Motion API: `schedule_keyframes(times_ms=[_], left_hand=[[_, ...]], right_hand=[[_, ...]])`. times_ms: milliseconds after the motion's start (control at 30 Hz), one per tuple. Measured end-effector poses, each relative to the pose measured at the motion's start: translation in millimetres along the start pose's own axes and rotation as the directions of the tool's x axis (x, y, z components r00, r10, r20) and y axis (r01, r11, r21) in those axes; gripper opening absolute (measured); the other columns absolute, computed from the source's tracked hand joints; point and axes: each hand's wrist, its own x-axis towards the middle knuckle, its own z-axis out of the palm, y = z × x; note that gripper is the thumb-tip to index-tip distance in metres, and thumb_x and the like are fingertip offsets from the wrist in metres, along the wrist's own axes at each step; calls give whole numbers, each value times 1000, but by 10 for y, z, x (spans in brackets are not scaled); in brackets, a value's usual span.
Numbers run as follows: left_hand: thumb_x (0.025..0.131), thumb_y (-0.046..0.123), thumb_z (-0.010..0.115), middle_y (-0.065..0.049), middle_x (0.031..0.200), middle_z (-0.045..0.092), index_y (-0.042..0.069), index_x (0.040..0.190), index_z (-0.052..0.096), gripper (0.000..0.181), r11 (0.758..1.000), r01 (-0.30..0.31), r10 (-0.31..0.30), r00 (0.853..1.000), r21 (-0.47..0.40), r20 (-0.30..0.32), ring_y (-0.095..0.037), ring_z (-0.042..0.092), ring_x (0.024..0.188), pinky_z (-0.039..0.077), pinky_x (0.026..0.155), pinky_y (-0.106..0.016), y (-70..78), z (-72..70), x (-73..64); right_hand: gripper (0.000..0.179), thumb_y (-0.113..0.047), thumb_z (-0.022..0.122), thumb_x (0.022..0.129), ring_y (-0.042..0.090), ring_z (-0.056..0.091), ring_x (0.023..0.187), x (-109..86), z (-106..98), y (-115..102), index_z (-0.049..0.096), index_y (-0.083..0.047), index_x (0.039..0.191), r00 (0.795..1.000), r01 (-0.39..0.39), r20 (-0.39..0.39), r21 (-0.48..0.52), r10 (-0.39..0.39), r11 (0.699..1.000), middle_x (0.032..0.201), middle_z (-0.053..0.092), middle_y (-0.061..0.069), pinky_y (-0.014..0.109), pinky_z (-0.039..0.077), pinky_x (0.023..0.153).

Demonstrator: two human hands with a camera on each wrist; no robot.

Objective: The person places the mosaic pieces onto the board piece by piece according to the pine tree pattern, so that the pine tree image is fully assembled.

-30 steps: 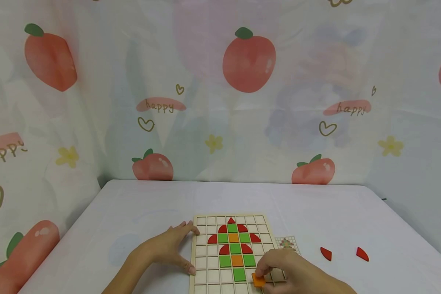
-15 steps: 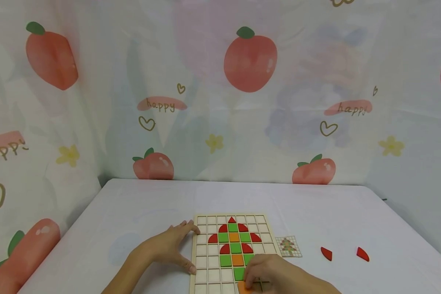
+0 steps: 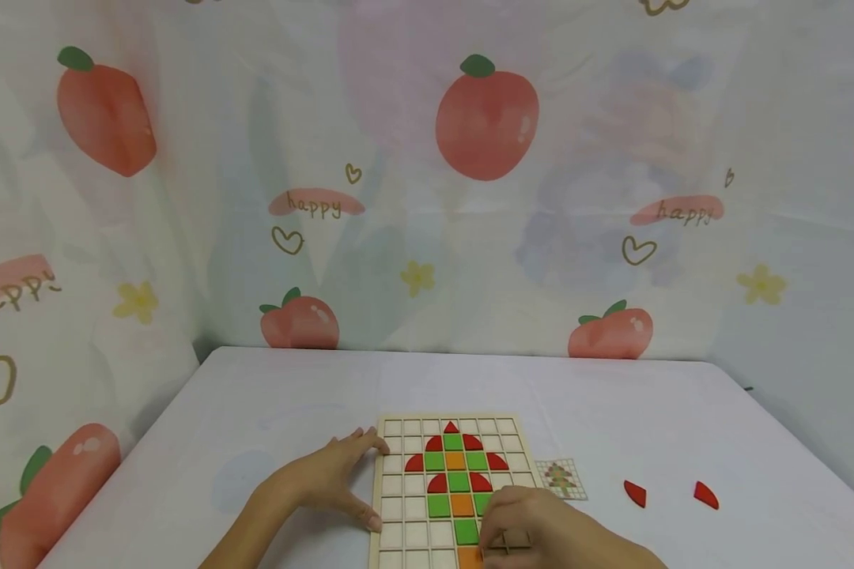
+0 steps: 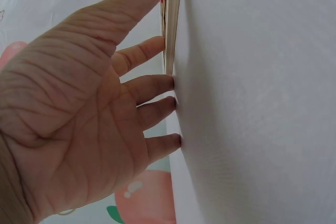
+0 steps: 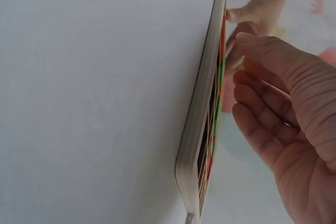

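Observation:
My left hand [image 3: 327,478] steadies the left side of a wooden grid board [image 3: 391,510], thumb and fingertips touching its edge. On the board, green squares, orange squares and red curved pieces form a tree shape under a red triangle [image 3: 451,427]. An orange square tile [image 3: 469,558] lies in the column beneath the lowest green square [image 3: 466,531], partly cut off by the view. My right hand [image 3: 541,528] is over the board's lower right, fingertips at that tile's right edge. In the right wrist view, the right hand's fingers [image 5: 257,108] are loosely curled, with no tile showing between them.
Beside the board's right edge lies a small printed pattern card [image 3: 561,479] with a tree on a grid. Two red curved pieces, one nearer [image 3: 635,494] and one farther right [image 3: 706,495], lie on the white table [image 3: 277,387]. A fruit-printed cloth [image 3: 413,221] hangs behind.
My right hand has moved left with the orange tile, which now lies flat below the lowest green square; the fingers have since shifted slightly right. The left hand stays at the board's edge.

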Motion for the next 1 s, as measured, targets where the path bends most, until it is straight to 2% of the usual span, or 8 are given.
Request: schedule_keyframes(times_ms=[167, 300, 500, 700, 1000], left_hand=[[65, 37, 98, -23, 163, 31, 23, 131, 52, 82, 1000, -5, 5, 1000, 5, -5, -43, 22, 154, 19, 120, -68, 5, -1, 8], [64, 37, 98, -24, 163, 32, 22, 131, 52, 83, 1000, -8, 8, 1000, 10, -12, -43, 22, 154, 20, 120, -68, 3, -7, 0], [64, 39, 98, -24, 163, 33, 22, 132, 52, 84, 1000, -8, 8, 1000, 13, -16, -43, 22, 153, 19, 120, -68, -23, -5, -18], [64, 38, 98, -24, 163, 32, 22, 132, 51, 84, 1000, -31, 31, 999, 3, -16, -45, 22, 153, 19, 119, -70, -29, 12, -2], [63, 40, 98, -23, 163, 33, 23, 131, 52, 84, 1000, -16, 16, 1000, 7, -16, -46, 22, 153, 21, 118, -71, -22, 14, -1]], right_hand=[[5, -27, 72, 98, 3, 60, 90, -121, -100, 36, 72, -26, 103, 994, 15, -104, -50, -21, 999, 98, 66, -16, 21, 55, 75], [10, -21, 75, 95, 5, 60, 89, -181, -183, 71, 70, -27, 103, 979, 58, -184, -143, -84, 988, 98, 67, -14, 23, 53, 74], [18, -16, 81, 90, 7, 64, 85, -232, -307, 160, 70, -22, 103, 961, 94, -239, -196, -140, 976, 96, 69, -10, 24, 57, 72], [23, -15, 83, 87, 8, 63, 82, -383, -464, 256, 69, -21, 103, 948, 40, -301, -222, -107, 974, 95, 69, -9, 24, 56, 67], [30, -16, 86, 84, 4, 62, 83, -641, -725, 408, 69, -28, 105, 914, -143, -405, -296, 12, 945, 97, 71, -13, 24, 49, 60]])
